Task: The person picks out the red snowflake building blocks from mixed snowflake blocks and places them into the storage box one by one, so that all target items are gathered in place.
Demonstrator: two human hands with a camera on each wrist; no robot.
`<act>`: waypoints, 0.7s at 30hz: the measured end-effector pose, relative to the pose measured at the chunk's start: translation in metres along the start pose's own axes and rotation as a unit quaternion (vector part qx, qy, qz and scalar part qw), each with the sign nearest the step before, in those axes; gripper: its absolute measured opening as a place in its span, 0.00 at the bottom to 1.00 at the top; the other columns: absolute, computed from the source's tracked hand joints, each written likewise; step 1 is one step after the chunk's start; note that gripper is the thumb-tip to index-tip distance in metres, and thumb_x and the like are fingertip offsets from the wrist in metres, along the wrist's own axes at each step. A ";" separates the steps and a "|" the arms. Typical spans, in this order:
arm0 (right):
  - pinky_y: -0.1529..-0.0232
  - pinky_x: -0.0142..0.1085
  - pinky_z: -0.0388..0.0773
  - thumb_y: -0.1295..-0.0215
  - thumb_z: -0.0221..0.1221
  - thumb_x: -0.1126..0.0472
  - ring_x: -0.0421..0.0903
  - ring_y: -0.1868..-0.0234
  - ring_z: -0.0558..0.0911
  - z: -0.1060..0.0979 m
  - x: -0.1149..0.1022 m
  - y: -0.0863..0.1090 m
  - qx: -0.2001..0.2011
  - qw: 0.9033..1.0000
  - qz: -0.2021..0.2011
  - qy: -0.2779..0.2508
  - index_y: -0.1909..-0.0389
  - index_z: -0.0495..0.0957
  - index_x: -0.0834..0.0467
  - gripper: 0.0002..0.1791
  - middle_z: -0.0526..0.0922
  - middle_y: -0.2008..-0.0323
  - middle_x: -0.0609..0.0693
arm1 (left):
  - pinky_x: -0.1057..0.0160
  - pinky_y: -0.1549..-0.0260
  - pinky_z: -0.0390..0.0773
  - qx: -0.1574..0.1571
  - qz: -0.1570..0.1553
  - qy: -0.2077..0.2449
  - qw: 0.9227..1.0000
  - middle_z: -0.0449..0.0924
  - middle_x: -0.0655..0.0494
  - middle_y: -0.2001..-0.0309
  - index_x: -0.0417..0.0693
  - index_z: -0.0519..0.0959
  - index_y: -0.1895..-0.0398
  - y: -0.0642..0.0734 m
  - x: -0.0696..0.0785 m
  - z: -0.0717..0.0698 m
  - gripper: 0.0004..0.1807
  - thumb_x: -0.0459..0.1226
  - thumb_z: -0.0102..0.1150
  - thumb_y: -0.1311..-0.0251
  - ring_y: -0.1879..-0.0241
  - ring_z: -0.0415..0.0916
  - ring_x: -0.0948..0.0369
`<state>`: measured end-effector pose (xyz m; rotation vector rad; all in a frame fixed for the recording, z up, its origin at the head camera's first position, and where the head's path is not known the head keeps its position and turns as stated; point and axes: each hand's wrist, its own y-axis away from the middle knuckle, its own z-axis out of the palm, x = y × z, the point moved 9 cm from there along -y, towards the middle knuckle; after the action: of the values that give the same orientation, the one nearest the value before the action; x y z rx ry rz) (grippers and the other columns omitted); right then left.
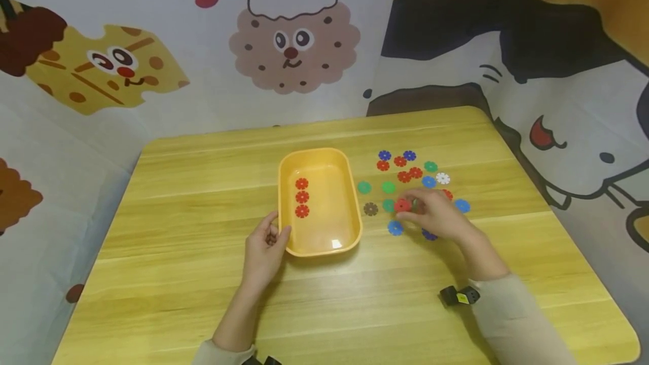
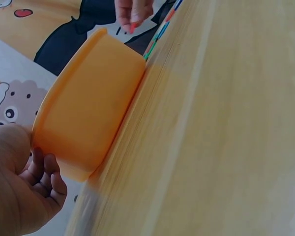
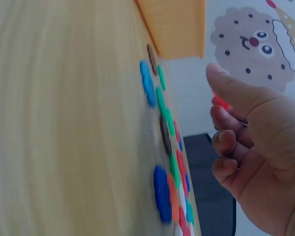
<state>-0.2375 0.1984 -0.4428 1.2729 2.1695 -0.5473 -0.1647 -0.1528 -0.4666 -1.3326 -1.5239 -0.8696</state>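
Left hand: I have the left hand [image 1: 266,249] at the near left corner of the yellow tray [image 1: 332,201], thumb by the rim and fingers curled against the outside wall, so I read it as gripping the tray's edge. From the left wrist, the lower fingers bend in toward the palm.
Right hand: my right hand [image 1: 437,214] pinches one red disc [image 1: 402,205] between thumb and index finger, the gap no wider than the piece; the other fingers curl loosely. In the right wrist view the thumb covers most of the disc, leaving a red sliver.
Held disc: off the table [image 1: 177,241], right of the tray, above the scattered pieces.
Tray: flat on the table; three red pieces [image 1: 302,197] stand in a column along its left side.
Loose pieces: beside the tray I see a brown piece [image 1: 370,209] with a green piece [image 1: 364,187] just behind it; a blue piece [image 1: 395,228] lies nearer me. Farther right is a white piece [image 1: 443,178]. Two dark blue pieces [image 1: 384,155] lie at the far end.
Under the hand: some pieces are partly hidden, so I cannot count them.
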 end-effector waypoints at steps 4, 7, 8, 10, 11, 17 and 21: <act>0.78 0.33 0.71 0.40 0.72 0.55 0.42 0.76 0.72 0.002 -0.016 -0.007 0.022 0.999 -0.024 -0.023 0.49 0.82 0.59 0.20 0.77 0.72 0.43 | 0.70 0.74 0.74 -0.001 0.000 -0.003 1.000 0.74 0.51 0.73 0.37 0.73 0.33 0.000 -0.001 0.002 0.26 0.33 0.64 0.33 0.73 0.71 0.59; 0.79 0.32 0.69 0.41 0.73 0.56 0.42 0.78 0.70 0.006 -0.029 -0.013 0.036 0.998 -0.045 -0.041 0.50 0.83 0.59 0.20 0.74 0.77 0.43 | 0.70 0.75 0.74 -0.001 0.001 -0.005 1.000 0.74 0.52 0.73 0.37 0.73 0.33 0.000 0.000 0.003 0.26 0.33 0.64 0.34 0.73 0.71 0.59; 0.79 0.32 0.69 0.40 0.73 0.55 0.41 0.78 0.70 0.008 -0.033 -0.015 0.038 0.997 -0.050 -0.045 0.50 0.83 0.60 0.20 0.73 0.77 0.43 | 0.70 0.75 0.74 -0.001 0.001 -0.006 1.000 0.74 0.52 0.73 0.37 0.73 0.33 0.000 0.000 0.003 0.26 0.33 0.64 0.34 0.73 0.71 0.59; 0.79 0.32 0.68 0.40 0.72 0.54 0.41 0.78 0.69 0.012 -0.040 -0.020 0.039 0.996 -0.055 -0.053 0.49 0.83 0.61 0.21 0.72 0.78 0.42 | 0.70 0.75 0.74 0.000 0.002 -0.007 1.000 0.74 0.52 0.73 0.37 0.73 0.33 0.001 0.001 0.003 0.26 0.33 0.64 0.33 0.73 0.70 0.59; 0.79 0.32 0.68 0.39 0.72 0.54 0.41 0.79 0.68 0.014 -0.042 -0.022 0.039 0.996 -0.055 -0.056 0.48 0.83 0.61 0.22 0.72 0.79 0.43 | 0.70 0.75 0.74 0.000 0.002 -0.008 1.000 0.74 0.52 0.73 0.37 0.73 0.34 0.001 0.001 0.003 0.26 0.33 0.64 0.33 0.73 0.70 0.59; 0.74 0.34 0.73 0.40 0.72 0.55 0.44 0.73 0.74 0.024 -0.061 -0.031 0.041 0.994 -0.071 -0.073 0.49 0.83 0.58 0.20 0.76 0.74 0.43 | 0.70 0.76 0.73 -0.001 0.008 -0.007 1.000 0.74 0.52 0.73 0.36 0.72 0.33 0.001 0.002 0.003 0.26 0.33 0.62 0.32 0.74 0.70 0.60; 0.69 0.36 0.76 0.41 0.72 0.58 0.48 0.68 0.77 0.032 -0.073 -0.036 0.038 0.992 -0.087 -0.086 0.49 0.83 0.59 0.19 0.78 0.69 0.44 | 0.70 0.76 0.73 0.000 0.003 -0.001 1.000 0.75 0.51 0.72 0.36 0.72 0.32 0.002 0.001 0.003 0.25 0.33 0.61 0.31 0.74 0.71 0.59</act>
<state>-0.2328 0.1149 -0.4172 1.0401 2.1433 -0.7867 -0.1635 -0.1495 -0.4670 -1.3387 -1.5210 -0.8644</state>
